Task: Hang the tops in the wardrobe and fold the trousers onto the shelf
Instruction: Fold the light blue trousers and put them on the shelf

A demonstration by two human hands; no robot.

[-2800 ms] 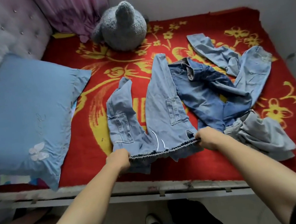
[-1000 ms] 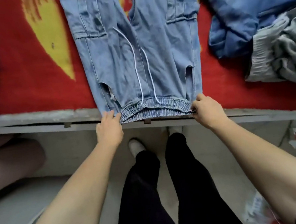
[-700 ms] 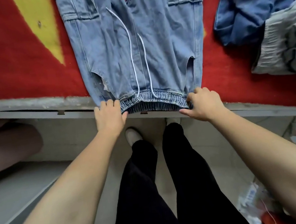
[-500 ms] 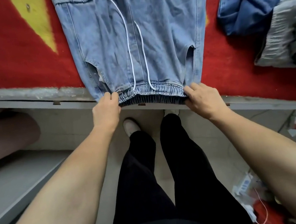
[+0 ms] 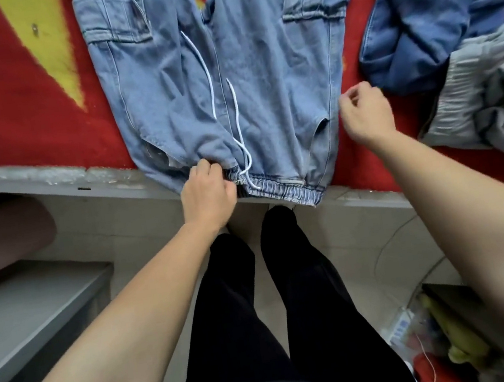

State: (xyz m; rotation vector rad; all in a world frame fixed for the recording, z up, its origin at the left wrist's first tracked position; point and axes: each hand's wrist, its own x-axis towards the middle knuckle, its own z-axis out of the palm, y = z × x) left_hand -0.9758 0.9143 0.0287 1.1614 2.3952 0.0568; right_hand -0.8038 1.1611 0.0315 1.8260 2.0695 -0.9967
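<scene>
Light-blue denim trousers (image 5: 258, 68) with a white drawstring (image 5: 235, 121) lie flat on the red bed cover (image 5: 2, 107), their elastic waistband (image 5: 283, 191) hanging over the bed's front edge. My left hand (image 5: 207, 194) grips the waistband at its left end. My right hand (image 5: 365, 115) hovers over the cover just beside the trousers' right side seam, fingers curled, with nothing visible in it. Darker blue jeans (image 5: 434, 16) and a grey garment (image 5: 500, 111) lie bunched at the right.
The grey bed frame edge (image 5: 34, 184) runs across in front of me. A grey ledge (image 5: 24, 319) stands low on the left. My legs in black trousers (image 5: 263, 320) stand on the tiled floor. Plastic wrappers and clutter (image 5: 429, 337) lie at the lower right.
My right hand has let go of the waistband's right end and moved up beside the side seam. My left hand has shifted rightwards along the waistband. The camera has tilted down since the earliest frame.
</scene>
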